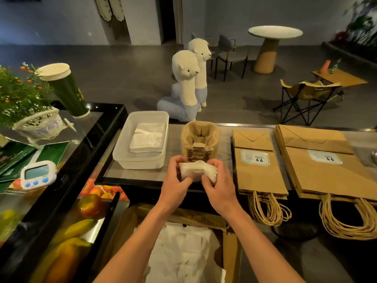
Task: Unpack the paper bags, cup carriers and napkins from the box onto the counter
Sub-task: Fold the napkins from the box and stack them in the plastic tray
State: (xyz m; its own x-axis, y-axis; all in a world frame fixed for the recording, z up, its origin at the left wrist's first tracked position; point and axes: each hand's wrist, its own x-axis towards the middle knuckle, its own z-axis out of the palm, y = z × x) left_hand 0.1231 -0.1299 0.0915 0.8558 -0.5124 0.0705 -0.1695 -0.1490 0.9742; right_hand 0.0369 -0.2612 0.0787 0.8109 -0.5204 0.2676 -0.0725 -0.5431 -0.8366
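A wad of white napkins (pixel 195 170) sits between both hands just above the counter's near edge. My left hand (pixel 176 180) grips its left side and my right hand (pixel 217 185) grips its right side. Right behind it stands a stack of brown pulp cup carriers (pixel 201 137). A clear plastic tub (pixel 122 158) to the left holds a stack of folded napkins (pixel 148 137). Two piles of brown paper bags (pixel 259 176) (pixel 330 176) lie flat on the right, handles hanging over the edge. Below my arms the cardboard box (pixel 230 252) is open, with white paper (pixel 183 252) inside.
On the left a black glass display case (pixel 61 201) shows fruit. On it stand a white timer (pixel 37 174), a plant basket (pixel 30 117) and a tall green cup (pixel 67 88). Two alpaca plush toys (pixel 187 78), chairs and a round table (pixel 274 37) are beyond the counter.
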